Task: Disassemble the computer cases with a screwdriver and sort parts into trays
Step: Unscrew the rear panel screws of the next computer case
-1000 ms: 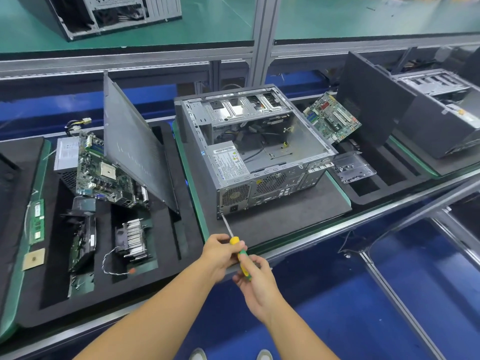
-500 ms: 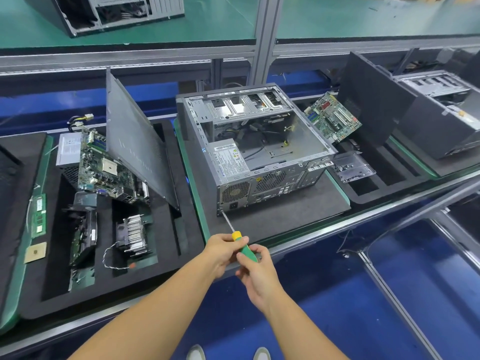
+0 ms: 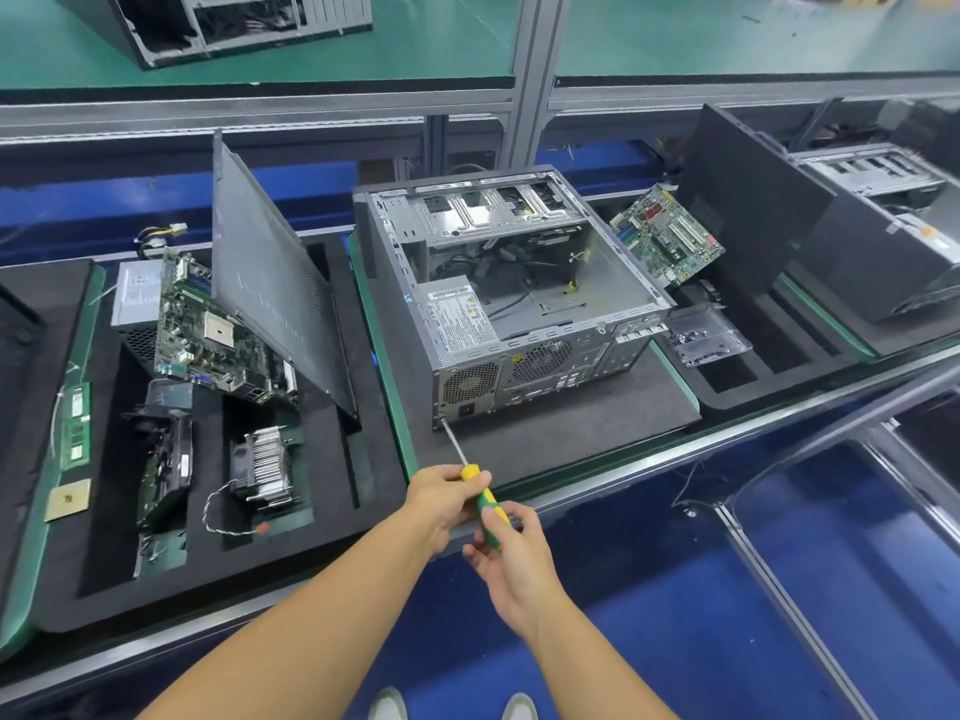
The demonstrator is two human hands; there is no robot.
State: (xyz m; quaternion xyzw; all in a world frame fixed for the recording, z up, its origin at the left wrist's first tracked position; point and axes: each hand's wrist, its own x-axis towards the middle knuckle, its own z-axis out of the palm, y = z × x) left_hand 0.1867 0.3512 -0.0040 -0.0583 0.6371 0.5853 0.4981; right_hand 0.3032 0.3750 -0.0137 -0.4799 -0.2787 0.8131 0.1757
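1. My right hand (image 3: pixel 511 553) is nearest, its fingers and thumb pinching the green butt of the screwdriver (image 3: pixel 482 500).
2. My left hand (image 3: pixel 441 498), just at 11 o'clock of the right, curls round the yellow front of the same handle.
3. The shaft runs on toward 11 o'clock, and its tip meets the lower left rear corner of the computer case (image 3: pixel 519 304).
4. That open case lies on its side on a grey foam mat (image 3: pixel 571 428), at 12 o'clock of my hands. The power supply unit (image 3: pixel 457 317) is inside, with loose cables.
5. At 9 o'clock is the black foam tray (image 3: pixel 332 517). Its pockets hold a heatsink (image 3: pixel 265 467), the left motherboard (image 3: pixel 208 335) and a leaning grey side panel (image 3: pixel 270 283).
6. On the green strip at its left lie memory sticks (image 3: pixel 77 428) and a CPU chip (image 3: pixel 67 500).
7. At 2 o'clock, the right foam tray (image 3: pixel 737 387) holds a clear screw box (image 3: pixel 701 337), the right motherboard (image 3: pixel 665 233) and a black side panel (image 3: pixel 748 200).
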